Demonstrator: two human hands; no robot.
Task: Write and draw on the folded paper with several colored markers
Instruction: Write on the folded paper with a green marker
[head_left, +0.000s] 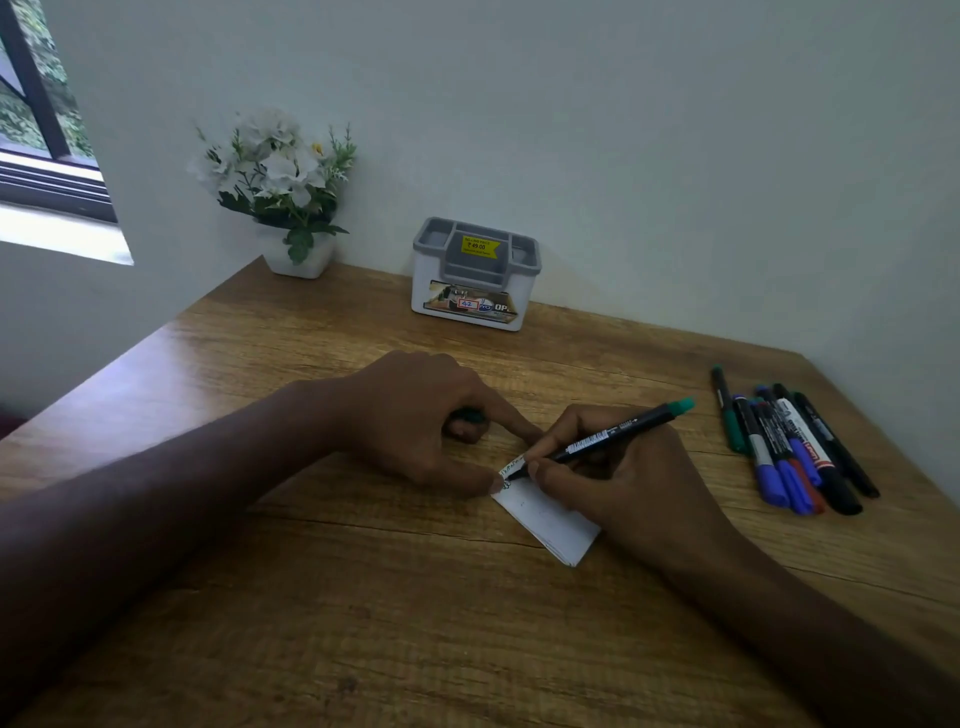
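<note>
Item: small white folded paper (548, 519), mid wooden surface (322, 597). My right hand (618, 478) fingers pinch a green-capped black marker (608, 434), tip on paper's far end; left hand (415, 415) fingers curl around a green cap (469, 415), fingertip pinning paper's corner.

Marks on the folded paper (545, 512) beside the marker (613, 434) tip are too small to read. The right hand (623, 478) hides the paper's right edge.

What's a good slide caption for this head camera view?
Right hand writes with green marker on folded paper steadied by left hand.
</note>
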